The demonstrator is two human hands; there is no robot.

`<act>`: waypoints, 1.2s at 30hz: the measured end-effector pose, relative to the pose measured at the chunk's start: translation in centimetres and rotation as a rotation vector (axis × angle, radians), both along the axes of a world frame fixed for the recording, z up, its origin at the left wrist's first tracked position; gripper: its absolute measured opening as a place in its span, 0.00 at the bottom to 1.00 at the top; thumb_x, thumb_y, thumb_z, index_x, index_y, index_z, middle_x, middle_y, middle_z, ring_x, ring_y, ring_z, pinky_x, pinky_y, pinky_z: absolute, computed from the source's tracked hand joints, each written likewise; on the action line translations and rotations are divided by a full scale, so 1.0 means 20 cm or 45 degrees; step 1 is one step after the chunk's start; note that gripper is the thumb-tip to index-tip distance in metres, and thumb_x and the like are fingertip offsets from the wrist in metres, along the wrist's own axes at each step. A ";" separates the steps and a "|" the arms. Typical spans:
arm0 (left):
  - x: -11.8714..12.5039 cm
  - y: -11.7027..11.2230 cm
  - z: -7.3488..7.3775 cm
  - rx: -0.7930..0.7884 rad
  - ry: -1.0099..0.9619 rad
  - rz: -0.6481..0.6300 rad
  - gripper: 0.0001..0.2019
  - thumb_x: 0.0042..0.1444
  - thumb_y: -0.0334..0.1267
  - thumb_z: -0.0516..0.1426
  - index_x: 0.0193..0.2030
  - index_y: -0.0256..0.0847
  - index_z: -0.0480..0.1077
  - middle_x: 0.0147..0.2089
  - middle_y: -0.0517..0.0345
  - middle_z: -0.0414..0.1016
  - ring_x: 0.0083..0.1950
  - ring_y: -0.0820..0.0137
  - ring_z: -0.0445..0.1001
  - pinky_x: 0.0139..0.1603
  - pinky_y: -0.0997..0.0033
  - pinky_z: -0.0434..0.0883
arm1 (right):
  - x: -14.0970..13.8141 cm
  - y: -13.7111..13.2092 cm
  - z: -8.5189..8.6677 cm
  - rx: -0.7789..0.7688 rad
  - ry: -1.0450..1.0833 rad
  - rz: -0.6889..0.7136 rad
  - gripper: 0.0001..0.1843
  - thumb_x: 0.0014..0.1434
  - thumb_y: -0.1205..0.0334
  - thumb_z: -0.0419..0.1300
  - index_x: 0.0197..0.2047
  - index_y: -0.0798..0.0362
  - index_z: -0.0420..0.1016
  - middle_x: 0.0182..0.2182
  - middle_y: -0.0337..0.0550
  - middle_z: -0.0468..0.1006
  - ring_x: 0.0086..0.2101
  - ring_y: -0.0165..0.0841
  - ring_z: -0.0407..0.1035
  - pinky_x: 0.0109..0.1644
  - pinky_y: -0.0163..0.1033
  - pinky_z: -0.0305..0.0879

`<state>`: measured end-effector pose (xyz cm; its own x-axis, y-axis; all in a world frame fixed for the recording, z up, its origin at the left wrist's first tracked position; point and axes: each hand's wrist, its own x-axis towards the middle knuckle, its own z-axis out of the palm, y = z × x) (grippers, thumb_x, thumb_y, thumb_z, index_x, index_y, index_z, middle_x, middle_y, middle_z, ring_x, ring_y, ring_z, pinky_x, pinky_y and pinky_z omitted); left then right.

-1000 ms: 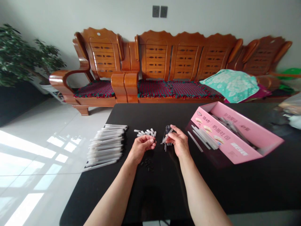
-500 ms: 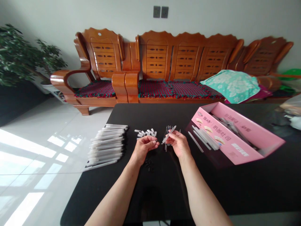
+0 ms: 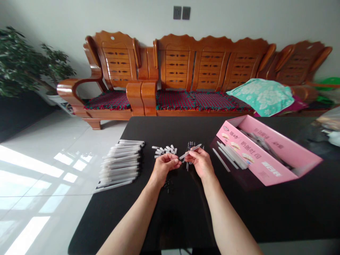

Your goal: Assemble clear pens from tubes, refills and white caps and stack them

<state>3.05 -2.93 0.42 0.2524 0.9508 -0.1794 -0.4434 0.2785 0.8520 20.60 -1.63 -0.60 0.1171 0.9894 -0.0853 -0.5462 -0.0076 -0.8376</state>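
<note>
My right hand [image 3: 201, 163] pinches a clear pen barrel [image 3: 191, 150], tilted with its tip toward my left hand [image 3: 165, 165]. The left hand is curled, fingertips pinched together right at the barrel's lower end; what they hold is too small to make out. Just beyond the hands lie a small heap of white caps [image 3: 165, 149] and a bunch of dark refills [image 3: 189, 146]. Small black parts [image 3: 167, 183] lie on the black table [image 3: 265, 209] under my left wrist.
A stack of finished pens [image 3: 120, 163] lies at the table's left. A pink cardboard box [image 3: 268, 156] with clear barrels [image 3: 231, 155] beside it stands at the right. Wooden sofas [image 3: 202, 74], a teal cloth and a potted plant [image 3: 23, 63] lie beyond.
My right hand has raised the barrel and swung it flatter toward the left hand. The two hands have come closer together until the left fingertips meet the barrel's end.
</note>
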 end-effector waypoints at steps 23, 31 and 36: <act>0.00 -0.01 0.01 0.065 0.147 0.058 0.17 0.42 0.43 0.70 0.31 0.33 0.73 0.27 0.56 0.77 0.28 0.72 0.77 0.31 0.74 0.76 | -0.01 -0.01 0.01 -0.013 0.013 0.009 0.15 0.42 0.66 0.73 0.33 0.55 0.74 0.24 0.43 0.82 0.23 0.34 0.77 0.27 0.36 0.77; 0.01 0.00 -0.02 0.365 0.484 0.222 0.09 0.47 0.38 0.67 0.30 0.36 0.74 0.24 0.58 0.76 0.26 0.71 0.75 0.30 0.74 0.73 | -0.02 -0.01 0.02 -0.039 -0.008 0.020 0.15 0.41 0.65 0.74 0.31 0.56 0.74 0.23 0.42 0.81 0.22 0.34 0.77 0.26 0.35 0.77; 0.01 -0.01 -0.01 0.496 0.662 0.267 0.08 0.49 0.38 0.66 0.34 0.37 0.75 0.27 0.58 0.77 0.27 0.71 0.76 0.30 0.75 0.73 | -0.01 0.00 0.02 -0.053 -0.014 0.011 0.15 0.40 0.64 0.74 0.30 0.56 0.74 0.21 0.43 0.81 0.21 0.34 0.77 0.26 0.34 0.77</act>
<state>3.27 -3.05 0.19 0.0292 0.9900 0.1378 0.0392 -0.1389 0.9895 20.35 -1.71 -0.15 0.1096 0.9861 -0.1248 -0.5366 -0.0470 -0.8426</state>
